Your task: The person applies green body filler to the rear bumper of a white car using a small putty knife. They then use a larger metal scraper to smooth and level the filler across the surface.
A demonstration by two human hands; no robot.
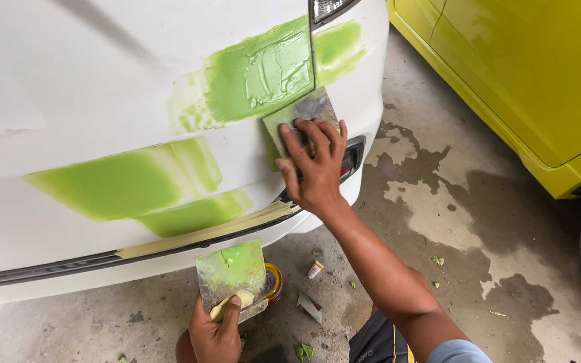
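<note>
- My left hand (215,335) grips the mixing board (231,277) carrying green filler (235,259), held low above the floor (438,222).
- My right hand (314,168) presses the spreader (300,119) flat against the white car panel (102,81).
- Risk: uneven pressure may gouge the wet filler patch (257,74); a tilted board may drip.

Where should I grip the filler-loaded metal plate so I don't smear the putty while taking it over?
Grip the metal plate by its lower edge, from below, as the left hand does. The green filler sits on the upper face, so the lower corner stays cleaner.
</note>
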